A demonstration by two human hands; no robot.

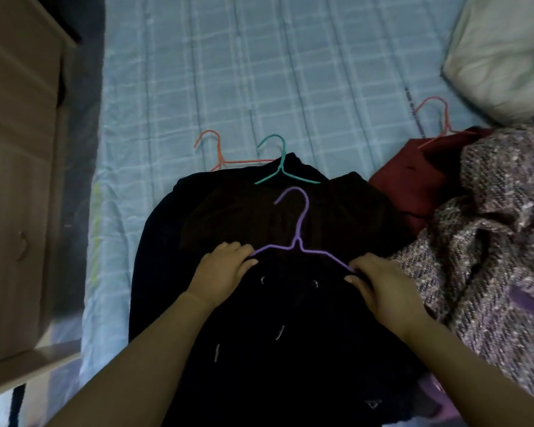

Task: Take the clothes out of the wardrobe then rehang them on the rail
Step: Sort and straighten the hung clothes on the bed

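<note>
Pale blue checked bed sheet (321,72) is lying under everything, spreading well past the purple wire hanger (298,238) on all sides. Beige wooden cabinet (19,149) is standing far left of that hanger, off the bed.

Black drawcord garment w/ metal eyelets (290,349) is lying flat right under the hanger & running toward the camera, its neck edge sitting at the hanger's arms. Mottled purple-and-white knit garment (490,226) is bunching just right of the hanger. White pillow (506,57) is lying far up-right of it. Dark brownish garment (244,211) is spreading beneath the hanger's hook. Maroon garment (413,186) is peeking out up-right, between hanger & pillow. Teal wire hanger (281,167) is lying just above the hook, and two coral wire hangers are resting further off, one up-left (219,155), one up-right (444,118).

Left hand (225,269) is curling its fingers down onto black fabric at the hanger's left arm tip. Right hand (383,288) is pinching fabric btwn thumb & fingers at the right arm tip. Can't tell if either is also catching the wire.

Prob. the step: seating the shoulders on the hanger before lifting. To do it well, I'd be working both shoulders over the arm tips evenly, keeping the hook centred at the neck & the drawcord clear. I'd also be checking the fabric isn't snagging the garment beneath. Then lifting by the hook, not the cloth. Rail isn't in view.
</note>
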